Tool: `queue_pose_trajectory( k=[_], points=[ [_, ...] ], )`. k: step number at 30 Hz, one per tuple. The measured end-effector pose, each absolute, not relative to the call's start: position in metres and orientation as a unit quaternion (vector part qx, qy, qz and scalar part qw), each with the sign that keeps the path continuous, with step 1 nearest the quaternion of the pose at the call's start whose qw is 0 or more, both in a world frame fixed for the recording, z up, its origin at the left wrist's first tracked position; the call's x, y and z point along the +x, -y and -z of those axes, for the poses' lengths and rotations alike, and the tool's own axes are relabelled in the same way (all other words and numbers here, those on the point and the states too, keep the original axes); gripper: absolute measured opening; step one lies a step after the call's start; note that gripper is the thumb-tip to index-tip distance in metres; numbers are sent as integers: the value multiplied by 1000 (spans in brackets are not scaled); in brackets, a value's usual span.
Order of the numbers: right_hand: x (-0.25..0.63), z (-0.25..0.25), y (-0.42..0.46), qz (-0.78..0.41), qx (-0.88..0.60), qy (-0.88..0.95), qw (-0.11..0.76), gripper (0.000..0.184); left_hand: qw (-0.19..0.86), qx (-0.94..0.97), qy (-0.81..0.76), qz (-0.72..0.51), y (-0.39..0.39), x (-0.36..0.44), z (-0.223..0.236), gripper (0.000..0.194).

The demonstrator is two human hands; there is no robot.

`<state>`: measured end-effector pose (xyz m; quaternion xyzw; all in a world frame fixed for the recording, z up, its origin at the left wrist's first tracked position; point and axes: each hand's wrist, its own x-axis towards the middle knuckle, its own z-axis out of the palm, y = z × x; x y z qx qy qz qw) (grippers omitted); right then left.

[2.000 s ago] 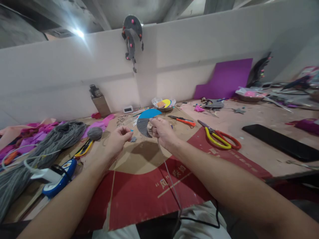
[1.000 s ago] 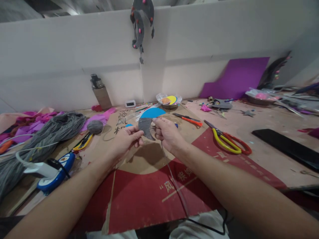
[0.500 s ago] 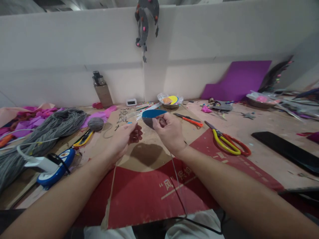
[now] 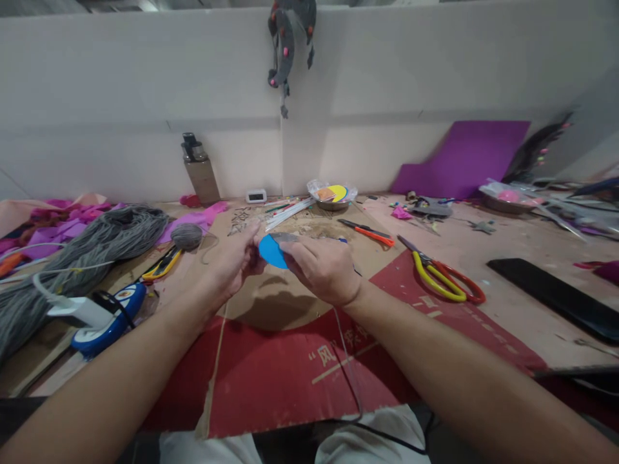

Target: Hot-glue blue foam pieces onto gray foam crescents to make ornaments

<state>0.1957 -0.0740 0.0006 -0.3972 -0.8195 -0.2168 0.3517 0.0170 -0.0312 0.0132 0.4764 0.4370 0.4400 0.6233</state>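
Table (image 4: pixel 505 243): pinkish top, kinda scuffed and littered with scraps
Cardboard (image 4: pixel 271 380): brown-and-red sheet, lying flat up front
Scissors (image 4: pixel 438 274): yellow and red handles, partly over the cardboard's right side
Long black object (image 4: pixel 551 295): flat, right of the scissors
White clock (image 4: pixel 256 195): near the back wall

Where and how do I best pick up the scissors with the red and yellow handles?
Probably best by the yellow loop and red loop together, coming from above at their near, right-hand end. The scissors lie flat, blades pointing away and leftward, so the loops face your side.
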Motion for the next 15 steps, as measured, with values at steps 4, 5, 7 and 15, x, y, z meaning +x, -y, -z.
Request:
queue_pose_trajectory(
  k=[4,5,7,15],
  points=[
    [195,-1,74,263,-401,813,329,30,608,508,-410,-452,43,24,-20,39],
    [195,-1,74,272,-402,811,327,30,603,520,-404,-451,46,25,-22,37],
    [196,0,73,291,-399,808,323,31,597,537,-395,-445,50,28,-25,33],
    [192,10,66,262,-423,806,319,25,584,538,-407,-452,39,23,-15,29]
  ],
)
